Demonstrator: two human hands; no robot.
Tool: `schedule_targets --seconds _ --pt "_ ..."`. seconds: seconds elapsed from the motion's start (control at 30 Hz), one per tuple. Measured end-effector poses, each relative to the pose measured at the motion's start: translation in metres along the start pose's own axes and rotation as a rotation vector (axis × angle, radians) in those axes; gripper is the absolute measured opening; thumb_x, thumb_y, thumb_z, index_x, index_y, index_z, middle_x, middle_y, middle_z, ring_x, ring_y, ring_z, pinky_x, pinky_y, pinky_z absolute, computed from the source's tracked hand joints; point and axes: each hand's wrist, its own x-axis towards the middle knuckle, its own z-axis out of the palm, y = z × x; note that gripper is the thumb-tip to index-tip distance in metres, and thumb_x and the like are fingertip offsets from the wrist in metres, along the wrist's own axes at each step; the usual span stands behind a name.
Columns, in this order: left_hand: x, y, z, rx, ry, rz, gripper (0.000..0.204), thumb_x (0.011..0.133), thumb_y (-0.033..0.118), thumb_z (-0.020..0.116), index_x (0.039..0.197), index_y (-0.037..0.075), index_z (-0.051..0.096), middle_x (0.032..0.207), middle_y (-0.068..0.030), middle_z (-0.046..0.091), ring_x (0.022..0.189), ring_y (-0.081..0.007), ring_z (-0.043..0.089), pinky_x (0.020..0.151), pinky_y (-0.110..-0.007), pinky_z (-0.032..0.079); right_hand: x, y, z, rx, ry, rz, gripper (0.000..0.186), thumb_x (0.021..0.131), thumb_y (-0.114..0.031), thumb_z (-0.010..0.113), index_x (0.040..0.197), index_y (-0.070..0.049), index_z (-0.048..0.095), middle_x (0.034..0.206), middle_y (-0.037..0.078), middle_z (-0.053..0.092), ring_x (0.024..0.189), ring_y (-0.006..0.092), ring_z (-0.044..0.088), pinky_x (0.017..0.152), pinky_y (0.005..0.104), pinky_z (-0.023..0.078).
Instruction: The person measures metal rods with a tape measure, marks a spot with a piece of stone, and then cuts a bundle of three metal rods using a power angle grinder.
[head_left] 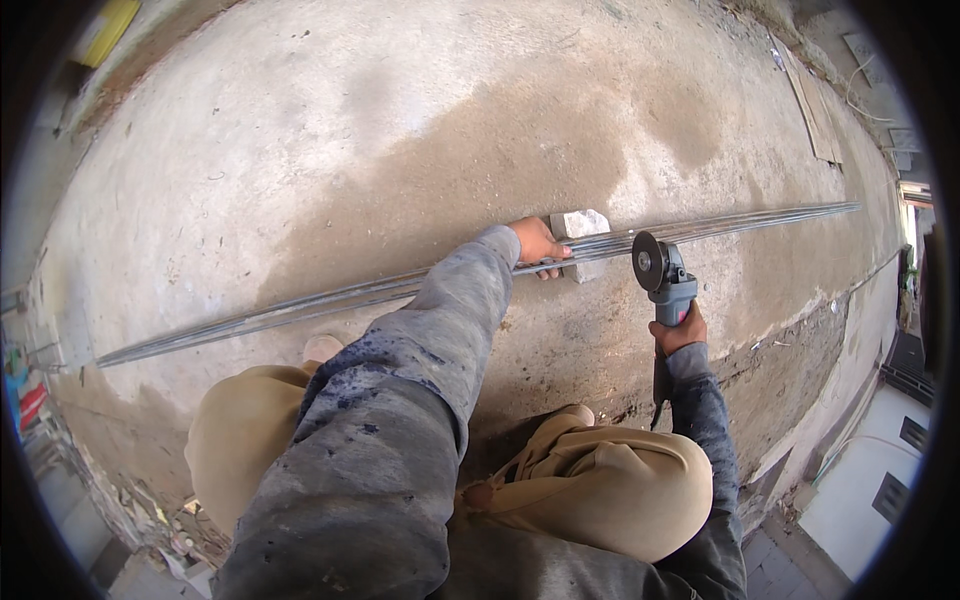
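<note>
Crouching over the concrete floor (300, 150), you have both hands committed to the work.

1. Left hand (538, 243): pressed down on the rods (300, 305), fingers curled over the bundle, clamping it against the floor. The bundle is long and thin and runs well out to both sides of this hand.
2. Block (580, 224): a pale stone piece lying just beyond the left hand's fingertips, touching or under the rods. Whether it props the bundle clear of the floor cannot be told.
3. Right hand (678, 331): clenched around the body of the grinder (664, 278), the tool pointing away from you. Its cord trails back past the wrist toward your knee.
4. Disc (648, 260): at the far end of the grinder, beside the block and right at the rods. Contact cannot be confirmed; no sparks show.

Progress, as a judgement: the setup appears complete. The rods are held, the tool is gripped, and the disc is lined up close to the holding hand. No severed end or gap shows in the bundle at the disc, so the cut itself appears to remain undone.
</note>
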Motion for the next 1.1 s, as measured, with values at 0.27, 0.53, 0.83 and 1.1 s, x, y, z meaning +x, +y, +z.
schedule_targets --seconds 0.27,0.53,0.83,1.1 --pt "0.003 -0.001 0.0 -0.018 0.014 0.001 0.036 0.083 0.031 0.058 0.089 -0.004 0.061 0.076 -0.0084 0.066 0.064 -0.0127 0.062 0.072 -0.027 0.046 0.02 -0.011 0.0 0.028 -0.011 -0.016 0.057 0.051 -0.02 0.07 0.101 0.001 0.05 0.089 0.02 0.06 0.085 0.033 0.059 0.074 0.0362 0.047" --pt "0.002 -0.005 0.001 -0.067 0.025 0.043 0.033 0.083 0.027 0.058 0.089 -0.005 0.062 0.075 -0.0092 0.066 0.062 -0.0131 0.062 0.066 -0.026 0.048 0.036 -0.022 0.0 0.03 -0.023 -0.047 0.055 0.052 -0.02 0.07 0.098 0.001 0.051 0.088 0.019 0.061 0.083 0.0324 0.06 0.073 0.0361 0.047" --pt "0.0 -0.009 0.006 0.284 0.285 0.119 0.036 0.077 0.036 0.062 0.087 0.002 0.065 0.078 -0.0111 0.065 0.072 -0.0196 0.061 0.067 -0.032 0.046 0.031 -0.019 0.004 0.017 0.01 -0.068 0.056 0.05 -0.021 0.072 0.098 0.001 0.051 0.088 0.019 0.061 0.083 0.0322 0.06 0.073 0.0362 0.047" --pt "-0.025 0.024 0.067 0.528 0.784 0.497 0.035 0.077 0.035 0.056 0.067 0.002 0.062 0.074 -0.0152 0.061 0.072 -0.0293 0.059 0.067 -0.039 0.046 -0.007 0.032 0.006 0.248 0.023 0.015 0.053 0.051 -0.018 0.072 0.097 0.001 0.052 0.086 0.015 0.061 0.08 0.0275 0.06 0.072 0.0352 0.047"
